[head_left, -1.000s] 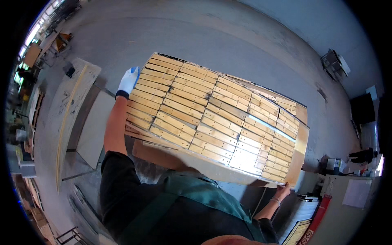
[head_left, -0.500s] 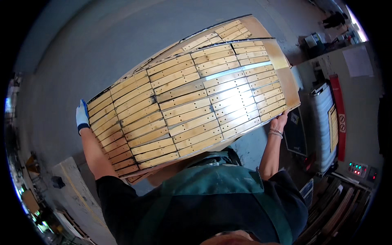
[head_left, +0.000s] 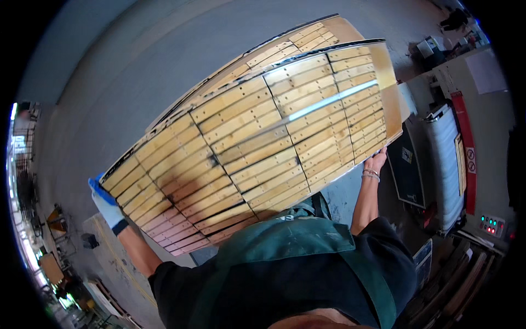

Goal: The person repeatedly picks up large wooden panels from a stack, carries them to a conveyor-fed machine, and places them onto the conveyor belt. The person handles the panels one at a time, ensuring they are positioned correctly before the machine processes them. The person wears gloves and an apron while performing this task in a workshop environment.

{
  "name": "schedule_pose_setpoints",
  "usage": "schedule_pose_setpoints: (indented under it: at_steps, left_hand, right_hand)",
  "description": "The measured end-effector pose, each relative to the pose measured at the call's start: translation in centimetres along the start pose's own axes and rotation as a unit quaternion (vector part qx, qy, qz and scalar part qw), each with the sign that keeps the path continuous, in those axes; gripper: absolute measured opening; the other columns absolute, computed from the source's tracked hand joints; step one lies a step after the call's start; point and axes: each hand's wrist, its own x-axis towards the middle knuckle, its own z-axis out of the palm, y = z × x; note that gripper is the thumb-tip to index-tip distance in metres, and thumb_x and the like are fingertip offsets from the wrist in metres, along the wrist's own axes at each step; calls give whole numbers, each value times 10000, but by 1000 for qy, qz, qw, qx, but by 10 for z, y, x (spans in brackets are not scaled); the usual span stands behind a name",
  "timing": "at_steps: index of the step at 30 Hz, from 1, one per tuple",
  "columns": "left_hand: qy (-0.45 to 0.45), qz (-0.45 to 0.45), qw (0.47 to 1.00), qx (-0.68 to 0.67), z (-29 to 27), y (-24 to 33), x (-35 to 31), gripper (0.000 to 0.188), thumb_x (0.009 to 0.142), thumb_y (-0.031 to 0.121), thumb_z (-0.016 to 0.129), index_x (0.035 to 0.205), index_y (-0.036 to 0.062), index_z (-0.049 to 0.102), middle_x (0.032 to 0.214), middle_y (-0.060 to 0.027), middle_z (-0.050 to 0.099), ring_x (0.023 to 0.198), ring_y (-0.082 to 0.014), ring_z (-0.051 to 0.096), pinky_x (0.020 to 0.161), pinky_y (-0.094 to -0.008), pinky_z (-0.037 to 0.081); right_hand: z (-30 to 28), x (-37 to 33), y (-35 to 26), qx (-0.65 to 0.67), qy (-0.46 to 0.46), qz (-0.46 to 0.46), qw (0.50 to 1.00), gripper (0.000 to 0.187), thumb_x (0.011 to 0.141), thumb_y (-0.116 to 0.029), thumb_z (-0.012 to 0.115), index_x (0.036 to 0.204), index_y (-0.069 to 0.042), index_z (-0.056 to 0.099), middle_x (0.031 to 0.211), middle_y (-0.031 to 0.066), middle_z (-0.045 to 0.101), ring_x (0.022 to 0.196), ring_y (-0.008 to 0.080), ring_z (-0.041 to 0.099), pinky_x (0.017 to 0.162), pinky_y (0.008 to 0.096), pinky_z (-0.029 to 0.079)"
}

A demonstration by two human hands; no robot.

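Note:
A large board [head_left: 257, 137] faced with rows of pale wooden slats, each dotted with small dark holes, spans the space before me. My left hand [head_left: 107, 203], in a white and blue glove, grips its left corner, the fingers partly hidden at the edge. My right hand [head_left: 376, 161], bare and with bracelets at the wrist, is closed on its lower right edge, with the fingers beneath out of sight. The board tilts toward me, its near edge close to my green apron [head_left: 296, 238]. Behind it shows a second slatted board [head_left: 315, 35], mostly covered.
Grey floor [head_left: 137, 60] stretches beyond the boards. At right stand a white padded roll [head_left: 442, 164], a dark panel [head_left: 405, 170] and a control box [head_left: 491, 226] with lit buttons. Long strips [head_left: 460, 290] lie stacked at lower right. Equipment [head_left: 55, 219] stands at far left.
The top board has come up and tilted toward me, apart from the one behind. My left hand has moved left and down with its corner; the bright glare on the slats has gone.

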Motion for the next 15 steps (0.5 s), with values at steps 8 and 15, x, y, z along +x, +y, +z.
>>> schedule_pose_setpoints:
  at_steps: [8,15]
  left_hand:
    - [0,-18,999,42,-40,-32,11,508,1010,460,339,969,37,618,922,-73,649,833,-192,599,815,-324,481]
    - [-35,-63,997,-24,-44,-39,21,477,996,428,385,985,23,638,954,-85,646,886,-213,604,859,-360,484]
  right_hand:
    - [29,12,5,-46,-17,3,999,431,1005,-346,360,1203,-17,556,1186,134,618,1077,300,603,916,436,519]
    - [46,33,7,5,0,-1,1000,410,1002,-326,384,1201,-9,552,1179,130,622,1064,286,605,956,421,491]
